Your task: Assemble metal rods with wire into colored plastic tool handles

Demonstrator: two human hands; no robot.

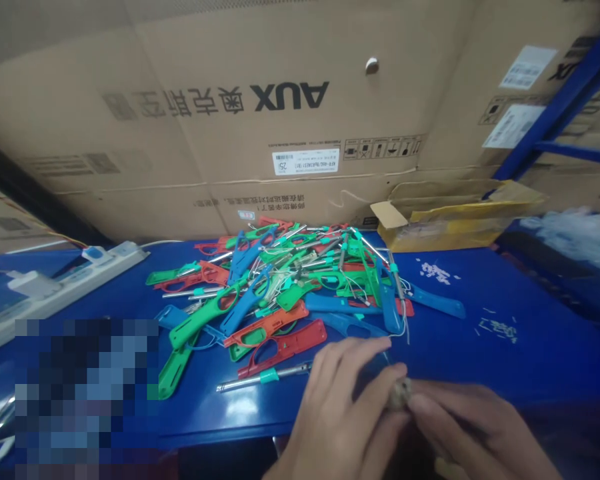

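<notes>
Near the table's front edge, my left hand [335, 407] and my right hand [470, 420] meet around a small grey-beige part [399, 395]. Fingertips of both hands pinch it, and its lower side is hidden by them. Just left of my left hand, a metal lighter tube [240, 383] with a green band lies low over the table; its right end disappears behind my fingers. Beyond my hands spreads a pile of long-lighter pieces: green handle halves [207, 310], blue handle halves [340, 305], red handle halves [285, 347], metal tubes and thin white wires.
A white power strip [80, 280] runs along the left, beside a blurred-out area. Behind the pile stands a large cardboard sheet [205, 147]. An open yellow-taped box [445, 227] and small scattered white pieces [435, 271] are at right, near a clear plastic bag [580, 240].
</notes>
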